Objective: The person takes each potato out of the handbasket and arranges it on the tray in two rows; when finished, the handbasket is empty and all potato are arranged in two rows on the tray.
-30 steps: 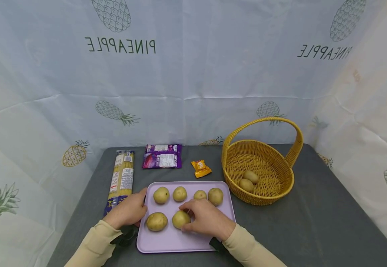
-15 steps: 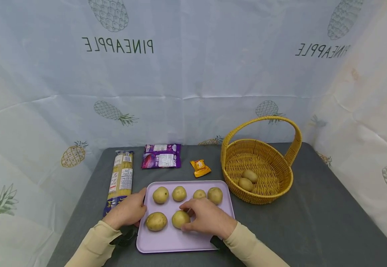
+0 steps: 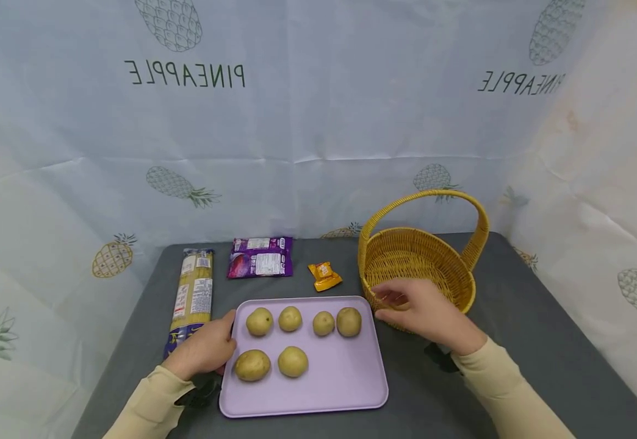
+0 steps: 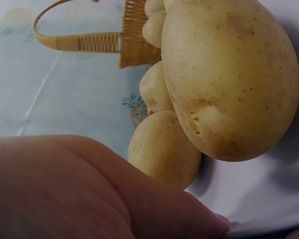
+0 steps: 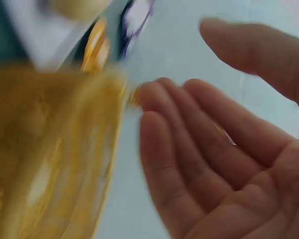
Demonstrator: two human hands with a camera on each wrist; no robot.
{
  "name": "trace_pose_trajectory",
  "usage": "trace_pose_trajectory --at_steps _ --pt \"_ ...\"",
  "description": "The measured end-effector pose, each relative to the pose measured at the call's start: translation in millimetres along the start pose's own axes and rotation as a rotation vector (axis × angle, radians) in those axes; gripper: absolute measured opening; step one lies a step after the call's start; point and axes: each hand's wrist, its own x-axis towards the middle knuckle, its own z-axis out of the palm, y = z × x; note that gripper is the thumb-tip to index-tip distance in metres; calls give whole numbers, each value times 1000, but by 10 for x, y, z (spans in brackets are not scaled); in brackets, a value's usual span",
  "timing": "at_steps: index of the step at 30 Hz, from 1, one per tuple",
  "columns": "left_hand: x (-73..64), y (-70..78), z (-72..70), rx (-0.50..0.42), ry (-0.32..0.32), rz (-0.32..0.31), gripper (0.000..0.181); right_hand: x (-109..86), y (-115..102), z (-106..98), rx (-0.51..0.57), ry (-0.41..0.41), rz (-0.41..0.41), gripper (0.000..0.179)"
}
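Note:
My left hand [image 3: 204,347] grips the left edge of a pale purple tray [image 3: 340,387], thumb on top. Several potatoes lie on the tray in two rows; the large oval potato [image 3: 252,365] and the round potato [image 3: 293,361] make up the near row. In the left wrist view that large potato [image 4: 234,74] fills much of the picture. My right hand [image 3: 425,312] is over the front rim of the yellow wicker basket [image 3: 406,247], fingers apart and holding nothing. It hides the basket's front floor in the head view. The right wrist view shows the bare palm [image 5: 249,194] beside the blurred basket.
Left of the tray lies a pack of spaghetti [image 3: 193,292], close to my left hand. A purple packet [image 3: 260,257] and a small orange packet [image 3: 325,276] lie behind the tray. The basket's tall handle [image 3: 425,194] arches above it. Dark grey cloth [image 3: 538,341] covers the table.
My right hand has left the round potato on the tray and moved right and up to the basket. That potato stays on the tray. My left hand keeps its grip.

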Motion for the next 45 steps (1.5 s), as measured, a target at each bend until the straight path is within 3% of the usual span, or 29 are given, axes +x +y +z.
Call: trace_pose_trajectory --at_steps 6,15,30,39,45 --pt "-19 -24 -23 23 4 -24 71 -11 493 -241 -66 136 65 36" --pt "-21 -59 -18 9 14 -5 71 88 897 -130 -98 106 130 47" --pt "-14 -9 6 43 18 4 71 203 951 -73 -133 25 138 53" --pt "19 1 9 60 13 2 72 212 1024 -62 -146 55 150 48" --pt "37 8 6 77 12 2 72 137 980 -136 -140 119 157 44"
